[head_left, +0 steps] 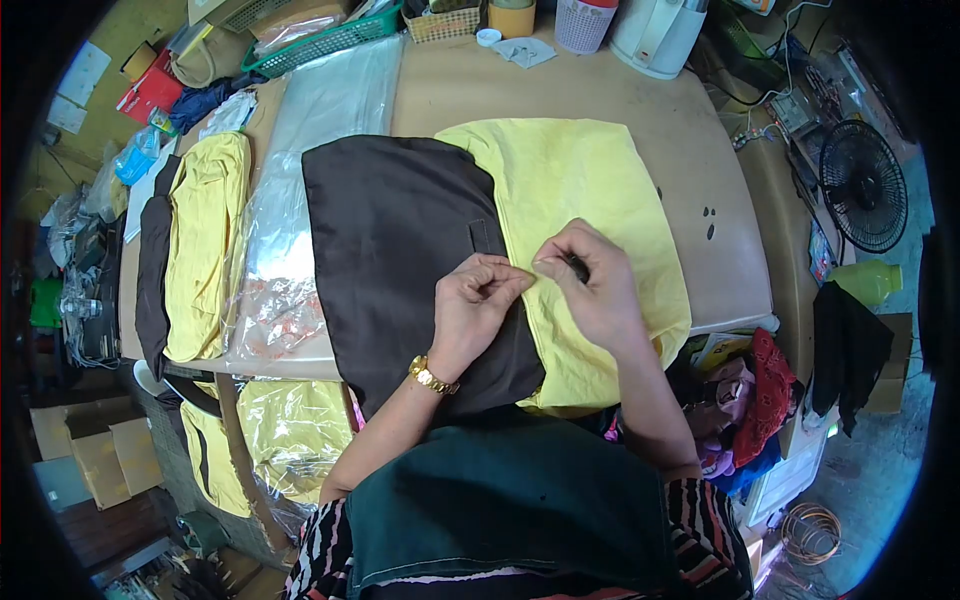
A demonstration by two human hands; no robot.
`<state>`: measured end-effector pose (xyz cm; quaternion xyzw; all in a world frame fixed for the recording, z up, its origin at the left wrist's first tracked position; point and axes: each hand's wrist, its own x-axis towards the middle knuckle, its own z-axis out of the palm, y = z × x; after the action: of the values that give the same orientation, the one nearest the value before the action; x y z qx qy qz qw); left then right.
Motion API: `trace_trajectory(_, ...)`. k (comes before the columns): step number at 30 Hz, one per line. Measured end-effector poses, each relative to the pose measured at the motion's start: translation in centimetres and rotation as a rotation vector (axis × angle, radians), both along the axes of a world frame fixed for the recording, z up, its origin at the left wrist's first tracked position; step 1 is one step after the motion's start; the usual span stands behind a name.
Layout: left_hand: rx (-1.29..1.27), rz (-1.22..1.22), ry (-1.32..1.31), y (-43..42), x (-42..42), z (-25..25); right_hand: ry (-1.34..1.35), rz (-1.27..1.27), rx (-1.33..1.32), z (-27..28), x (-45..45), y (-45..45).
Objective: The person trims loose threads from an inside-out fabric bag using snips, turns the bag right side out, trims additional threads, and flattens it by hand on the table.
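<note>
A dark brown cloth piece (400, 250) and a yellow cloth piece (600, 200) lie side by side on the table, meeting along a seam. On the brown side of that seam, my left hand (475, 305) pinches the cloth edge with thumb and forefinger; a gold watch (432, 376) is on its wrist. Close to its fingertips, my right hand (590, 280) is closed at the yellow side, with a small dark tool (576, 267) partly hidden in its fingers.
Clear plastic bags (330, 110) lie left of the cloth, beside a folded yellow and dark bundle (208, 240). Baskets (330, 45) and a white kettle (658, 35) stand at the back. A black fan (863, 187) is at the right.
</note>
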<state>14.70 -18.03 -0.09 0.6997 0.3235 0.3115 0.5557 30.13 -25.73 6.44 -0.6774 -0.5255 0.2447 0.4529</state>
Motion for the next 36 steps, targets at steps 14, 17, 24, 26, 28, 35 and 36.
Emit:
trace_trajectory(14,-0.563,-0.095,-0.247,0.3,-1.0,-0.2,-0.245,0.028,-0.058,-0.9,0.3,-1.7)
trace_trajectory(17,-0.557,-0.094,-0.28,0.2,-1.0,-0.4,-0.297,0.034,-0.099,-0.4,0.2,-1.6)
trace_trajectory(24,-0.484,-0.017,-0.266,-1.1,-0.7,1.5,-0.148,-0.172,-0.014,-3.8,1.4,-0.3)
trace_trajectory(26,-0.077,-0.111,0.153,-1.6,-0.9,2.3,-0.124,-0.257,0.044,-5.0,1.9,0.1)
trace_trajectory(28,-0.212,-0.045,0.005,-1.3,-1.2,1.9,-0.207,-0.284,-0.085,-5.6,2.1,0.2)
trace_trajectory(35,0.151,0.689,0.107,9.5,-16.3,4.7,-0.402,-0.294,-0.008,-5.9,3.0,0.1)
trace_trajectory(36,0.155,0.69,0.107,9.0,-15.3,5.5,-0.384,-0.283,-0.052,-5.9,3.0,0.2)
